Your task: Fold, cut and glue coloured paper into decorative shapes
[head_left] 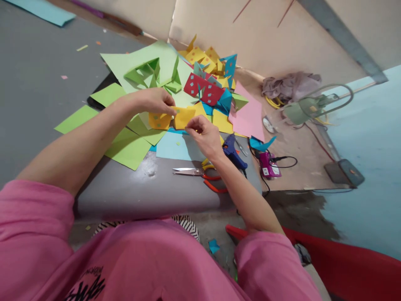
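Observation:
A yellow paper piece with small squares on its left part (159, 120) stands upright between my hands. My left hand (158, 101) pinches its top edge near the middle. At its lower right, my right hand (203, 134) has thumb and fingertips pressed together; whether they grip the paper or something tiny is hidden. Under the hands lie a light blue sheet (175, 147) and several green sheets (130, 149). Scissors (191, 171) with red-orange handles lie below my right hand, and a blue glue gun (233, 151) rests beside my right forearm.
Behind the hands are folded green paper pieces (144, 74), a red piece with pale squares (205, 89) and a pile of yellow ones (203, 58). A pink sheet (247, 110) lies to the right. Farther right are a magenta power strip (267, 165) and a green lamp (308, 109).

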Action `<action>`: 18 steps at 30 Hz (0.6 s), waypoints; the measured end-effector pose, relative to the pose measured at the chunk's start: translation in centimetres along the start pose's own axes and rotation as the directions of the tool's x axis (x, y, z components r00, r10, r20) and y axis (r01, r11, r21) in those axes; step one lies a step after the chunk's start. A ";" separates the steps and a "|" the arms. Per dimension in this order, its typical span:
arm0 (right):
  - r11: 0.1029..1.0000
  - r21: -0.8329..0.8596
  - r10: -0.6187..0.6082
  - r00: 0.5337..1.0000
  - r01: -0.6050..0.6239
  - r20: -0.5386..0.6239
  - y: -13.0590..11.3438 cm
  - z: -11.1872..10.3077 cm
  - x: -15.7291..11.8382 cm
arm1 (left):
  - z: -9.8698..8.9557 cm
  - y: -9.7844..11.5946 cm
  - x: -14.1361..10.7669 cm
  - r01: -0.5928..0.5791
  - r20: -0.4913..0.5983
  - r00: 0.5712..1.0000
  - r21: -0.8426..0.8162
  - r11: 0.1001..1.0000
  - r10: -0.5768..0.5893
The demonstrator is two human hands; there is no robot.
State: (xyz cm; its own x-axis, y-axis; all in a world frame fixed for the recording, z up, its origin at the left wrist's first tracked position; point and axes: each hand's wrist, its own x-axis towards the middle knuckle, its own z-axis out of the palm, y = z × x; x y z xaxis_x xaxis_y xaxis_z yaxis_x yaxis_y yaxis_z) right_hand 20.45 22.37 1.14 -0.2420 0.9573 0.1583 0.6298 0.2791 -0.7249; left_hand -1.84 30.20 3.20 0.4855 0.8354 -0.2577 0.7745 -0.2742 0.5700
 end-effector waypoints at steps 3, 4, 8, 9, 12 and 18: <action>1.000 -0.027 -0.010 0.993 0.013 0.115 -0.1 -0.5 -1.2 | 0.0 0.0 0.0 -0.003 0.000 1.000 0.002 1.000 0.003; 0.999 -0.044 -0.013 0.991 0.019 0.131 0.0 -0.5 -1.5 | 0.0 0.0 0.1 -0.003 0.001 1.000 0.002 1.000 0.003; 0.994 -0.106 -0.018 0.993 0.030 0.115 0.7 -0.3 -2.1 | 0.1 -0.1 0.2 -0.015 -0.008 1.000 -0.010 1.000 0.015; 0.992 -0.119 -0.024 0.994 0.037 0.111 0.9 -0.2 -2.1 | 0.1 -0.2 0.2 -0.020 -0.009 1.000 -0.012 1.000 0.020; 0.986 -0.152 -0.058 0.992 0.074 0.108 1.1 -0.1 -2.2 | 0.2 -0.2 0.2 -0.019 -0.010 1.000 -0.016 1.000 0.019; 0.968 -0.226 -0.083 0.990 0.108 0.117 1.1 -0.2 -2.4 | 0.2 -0.2 0.2 -0.017 -0.018 1.000 -0.014 1.000 0.017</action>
State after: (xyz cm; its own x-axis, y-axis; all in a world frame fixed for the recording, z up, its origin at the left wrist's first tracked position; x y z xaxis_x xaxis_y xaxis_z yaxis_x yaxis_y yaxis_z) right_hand 21.89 20.37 0.12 -0.3779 0.9154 0.1386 0.7504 0.3906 -0.5333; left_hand -1.81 30.29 2.91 0.4911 0.8389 -0.2346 0.7603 -0.2814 0.5854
